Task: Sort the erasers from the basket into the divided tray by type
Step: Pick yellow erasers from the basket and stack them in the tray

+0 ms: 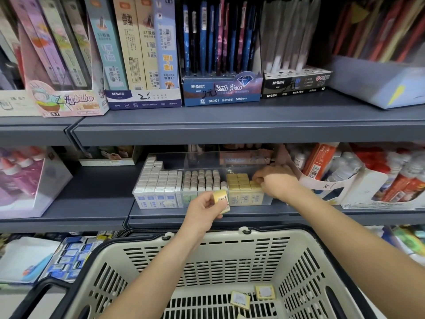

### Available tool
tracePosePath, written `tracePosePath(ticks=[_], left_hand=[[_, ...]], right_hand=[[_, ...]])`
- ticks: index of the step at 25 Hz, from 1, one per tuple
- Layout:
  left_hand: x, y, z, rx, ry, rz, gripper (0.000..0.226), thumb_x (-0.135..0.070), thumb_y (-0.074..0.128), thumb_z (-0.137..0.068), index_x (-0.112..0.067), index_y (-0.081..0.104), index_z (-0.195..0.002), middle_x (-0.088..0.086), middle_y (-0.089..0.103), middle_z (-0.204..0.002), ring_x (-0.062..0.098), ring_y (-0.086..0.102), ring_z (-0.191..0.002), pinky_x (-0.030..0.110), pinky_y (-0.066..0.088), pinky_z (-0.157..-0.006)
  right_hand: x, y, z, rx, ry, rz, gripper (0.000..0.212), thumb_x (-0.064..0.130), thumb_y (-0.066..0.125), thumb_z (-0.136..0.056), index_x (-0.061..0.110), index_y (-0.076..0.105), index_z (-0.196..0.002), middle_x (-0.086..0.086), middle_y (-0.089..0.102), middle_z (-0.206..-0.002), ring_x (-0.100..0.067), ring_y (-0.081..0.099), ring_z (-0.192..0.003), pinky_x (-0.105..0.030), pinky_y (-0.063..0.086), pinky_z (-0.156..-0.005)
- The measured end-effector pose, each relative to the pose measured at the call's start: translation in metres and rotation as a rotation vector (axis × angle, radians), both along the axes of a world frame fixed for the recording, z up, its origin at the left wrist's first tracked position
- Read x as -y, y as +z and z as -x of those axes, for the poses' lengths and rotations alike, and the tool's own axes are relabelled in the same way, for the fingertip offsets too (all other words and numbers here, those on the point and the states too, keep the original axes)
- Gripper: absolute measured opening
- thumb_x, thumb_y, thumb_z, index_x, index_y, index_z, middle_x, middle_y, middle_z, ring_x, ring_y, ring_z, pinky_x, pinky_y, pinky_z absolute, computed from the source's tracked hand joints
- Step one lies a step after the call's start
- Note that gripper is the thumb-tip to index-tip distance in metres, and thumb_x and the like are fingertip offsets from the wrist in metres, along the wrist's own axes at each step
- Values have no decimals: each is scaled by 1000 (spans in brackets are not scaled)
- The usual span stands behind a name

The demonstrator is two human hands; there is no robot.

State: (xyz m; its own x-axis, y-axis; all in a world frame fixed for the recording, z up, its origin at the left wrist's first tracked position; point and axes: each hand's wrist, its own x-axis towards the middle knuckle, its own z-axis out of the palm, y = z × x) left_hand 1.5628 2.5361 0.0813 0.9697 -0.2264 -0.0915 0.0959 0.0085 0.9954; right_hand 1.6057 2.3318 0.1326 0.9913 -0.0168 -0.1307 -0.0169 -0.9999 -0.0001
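Left hand [205, 209] pinches a yellow eraser [222, 201] just in front of the divided tray [161, 204] on the shelf [92, 196]. Right hand [274, 181] curled over the yellow erasers in tray [239, 183], fingers bent down on them; grip unclear. Below both hands: basket [287, 261], three loose erasers [253, 297] on its floor.

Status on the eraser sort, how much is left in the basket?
Mostly done: the divided tray has full white and grey sections. In hand: left hand holds a yellow eraser; right hand is at the yellow section. Left: at least three yellow ones visible in the basket.
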Motion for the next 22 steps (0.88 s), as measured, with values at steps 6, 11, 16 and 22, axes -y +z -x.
tracePosePath(ticks=[6, 11, 16, 22], left_hand=[[6, 5, 1, 47, -26, -43, 12, -7, 65, -85, -17, 65, -90, 5, 69, -91, 12, 63, -81, 16, 52, -66], [16, 13, 3, 77, -87, -92, 11, -6, 65, -85, -13, 65, -93, 2, 64, -83, 9, 58, -76, 17, 52, -64], [4, 14, 12, 79, -54, -168, 11, -12, 64, -87, -22, 64, -92, 1, 65, -94, 7, 58, -82, 13, 49, -58], [-23, 12, 39, 74, -34, -163, 14, -10, 62, -86, -23, 65, -92, 9, 68, -91, 9, 60, -74, 17, 48, -53]], right_hand=[[-16, 0, 25, 270, 135, -341, 26, 35, 48, -94, 30, 66, -112, 4, 66, -117, -17, 57, -110, -32, 41, -96], [-34, 4, 48, 140, 261, -582, 18, 28, 62, -87, 23, 69, -102, 10, 65, -88, -5, 56, -78, -18, 42, -73], [0, 29, 36, 171, 43, -568, 16, 26, 65, -85, 23, 68, -101, 12, 63, -93, -5, 57, -82, -20, 44, -77], [12, 30, 2, 140, -98, -135, 25, 9, 53, -89, 21, 64, -109, -7, 64, -113, -28, 60, -99, -35, 50, -87]])
